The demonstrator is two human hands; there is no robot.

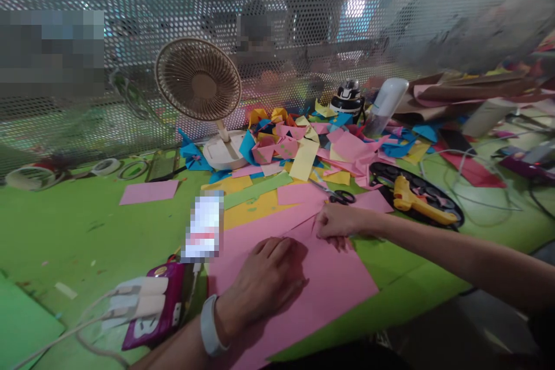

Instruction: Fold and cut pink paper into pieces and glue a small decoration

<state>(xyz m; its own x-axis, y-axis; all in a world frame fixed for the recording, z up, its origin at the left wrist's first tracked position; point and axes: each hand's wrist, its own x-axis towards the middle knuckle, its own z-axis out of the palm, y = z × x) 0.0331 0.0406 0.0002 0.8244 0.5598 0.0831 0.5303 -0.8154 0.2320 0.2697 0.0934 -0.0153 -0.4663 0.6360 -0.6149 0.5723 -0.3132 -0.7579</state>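
A large pink paper sheet [333, 283] lies on the green table [78, 231] in front of me. My left hand [266, 277] rests flat on the sheet's near-left part, fingers stretched out, a white band on the wrist. My right hand [336, 221] is closed in a pinch at the sheet's far corner, pressing a fold or edge of the pink paper. Black-handled scissors [336, 193] lie just beyond the right hand.
A beige desk fan [199, 89] stands at the back. A heap of coloured paper scraps [312, 147] lies behind the sheet. A yellow glue gun [416, 201] rests on a black tray. A phone [203, 225] and purple pouch [158, 303] lie left. Persons stand behind the perforated screen.
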